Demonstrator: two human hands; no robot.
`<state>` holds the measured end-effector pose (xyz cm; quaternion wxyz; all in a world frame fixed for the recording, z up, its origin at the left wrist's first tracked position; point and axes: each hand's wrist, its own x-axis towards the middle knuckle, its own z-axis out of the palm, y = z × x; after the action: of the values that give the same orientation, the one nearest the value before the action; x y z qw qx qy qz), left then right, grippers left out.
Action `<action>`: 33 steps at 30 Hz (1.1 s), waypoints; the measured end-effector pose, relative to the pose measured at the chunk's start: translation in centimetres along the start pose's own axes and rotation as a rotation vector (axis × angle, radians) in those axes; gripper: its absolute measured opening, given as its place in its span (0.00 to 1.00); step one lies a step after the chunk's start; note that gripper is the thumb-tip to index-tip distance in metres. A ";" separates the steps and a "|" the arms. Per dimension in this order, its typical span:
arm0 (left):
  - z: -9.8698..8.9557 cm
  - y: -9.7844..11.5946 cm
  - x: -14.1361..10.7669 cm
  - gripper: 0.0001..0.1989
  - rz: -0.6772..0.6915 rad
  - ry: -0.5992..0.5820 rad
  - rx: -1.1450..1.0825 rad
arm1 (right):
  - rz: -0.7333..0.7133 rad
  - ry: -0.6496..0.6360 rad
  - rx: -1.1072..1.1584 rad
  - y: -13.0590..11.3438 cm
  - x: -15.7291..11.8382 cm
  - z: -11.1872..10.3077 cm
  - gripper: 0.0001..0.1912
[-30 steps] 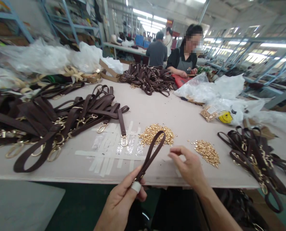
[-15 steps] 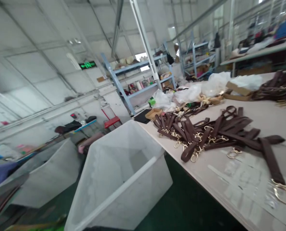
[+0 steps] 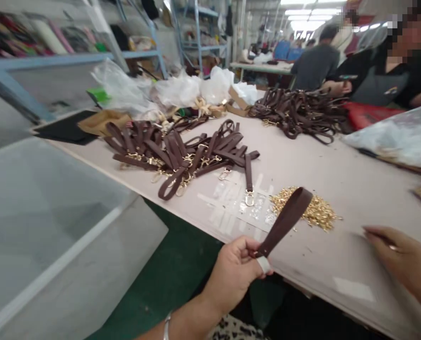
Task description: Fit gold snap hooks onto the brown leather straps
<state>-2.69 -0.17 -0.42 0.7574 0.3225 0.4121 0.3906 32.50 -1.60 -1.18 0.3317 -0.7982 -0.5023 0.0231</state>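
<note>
In the head view my left hand is closed around the lower end of a brown leather wrist strap, whose loop stands up and leans right. White tape wraps my left thumb. My right hand is over the table's right side, blurred by motion, so whether its fingers grip anything is unclear. Behind the held strap lies a heap of small gold metal pieces. Left of it, a pile of brown straps with gold clasps covers the table. One strap with a gold clasp lies at the pile's right edge.
A large white bin stands against the table's left edge. More brown straps and plastic bags lie at the back. Across the table a person in dark clothing sits near a clear bag.
My view has swung right and down toward the table. Both my hands, the held strap and the gold pieces have come into view; the bin has shifted left.
</note>
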 end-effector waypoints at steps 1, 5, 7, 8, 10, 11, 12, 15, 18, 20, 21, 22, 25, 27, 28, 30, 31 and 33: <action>0.0 0.0 0.0 0.13 -0.002 -0.020 0.016 | 0.025 -0.007 0.027 -0.5 -0.5 0.1 0.03; 0.7 -0.2 0.2 0.11 -0.009 -0.038 0.093 | -0.049 -0.112 0.400 -5.9 -5.2 3.1 0.09; 1.0 -0.2 0.4 0.09 0.001 -0.042 0.110 | -0.111 -0.246 0.525 -9.0 -8.0 4.4 0.06; 1.1 -0.3 0.5 0.09 0.006 -0.046 0.109 | -0.137 -0.283 0.567 -10.2 -9.2 5.0 0.05; 1.2 -0.3 0.7 0.08 0.020 -0.057 0.095 | -0.174 -0.286 0.632 -11.9 -10.8 5.7 0.05; 1.2 -0.3 0.8 0.08 0.022 -0.059 0.085 | -0.184 -0.269 0.657 -12.4 -11.3 6.0 0.06; 1.2 -0.3 0.8 0.07 0.025 -0.060 0.073 | -0.194 -0.251 0.680 -12.7 -11.6 6.2 0.06; 1.2 -0.5 0.8 0.07 0.039 -0.051 0.032 | -0.257 -0.214 0.698 -12.9 -11.8 6.7 0.09; 1.1 -0.6 0.8 0.07 0.042 -0.049 0.018 | -0.344 -0.173 0.620 -12.8 -11.7 6.7 0.12; 1.1 -0.8 0.9 0.08 0.028 -0.047 0.011 | -0.393 -0.147 0.560 -12.8 -11.7 6.7 0.14; 1.1 -0.9 1.0 0.09 0.019 -0.045 0.007 | -0.414 -0.137 0.544 -12.9 -11.7 6.6 0.14; 1.1 -1.1 1.0 0.09 0.011 -0.044 0.003 | -0.427 -0.135 0.543 -12.9 -11.7 6.5 0.14; 1.0 -1.5 1.2 0.09 0.017 -0.045 0.008 | -0.367 -0.153 0.613 -13.0 -11.8 6.4 0.13; 1.0 -1.8 1.2 0.08 0.048 -0.046 0.026 | -0.249 -0.166 0.687 -13.0 -12.0 6.5 0.10; 0.9 -2.0 1.3 0.08 0.064 -0.047 0.039 | -0.184 -0.173 0.730 -13.0 -12.0 6.6 0.08; 0.9 -2.2 1.2 0.08 0.083 -0.051 0.062 | -0.074 -0.191 0.832 -12.9 -12.1 6.8 0.06; 0.9 -2.3 1.2 0.08 0.087 -0.053 0.069 | -0.035 -0.200 0.884 -12.9 -12.2 7.0 0.06; 1.0 -2.4 1.2 0.08 0.091 -0.058 0.077 | 0.007 -0.213 0.944 -12.8 -12.2 7.1 0.05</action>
<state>-0.60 -0.52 -2.39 0.7375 0.3809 0.3895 0.3992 13.73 -4.46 -3.24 0.6045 -0.5551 -0.4654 0.3313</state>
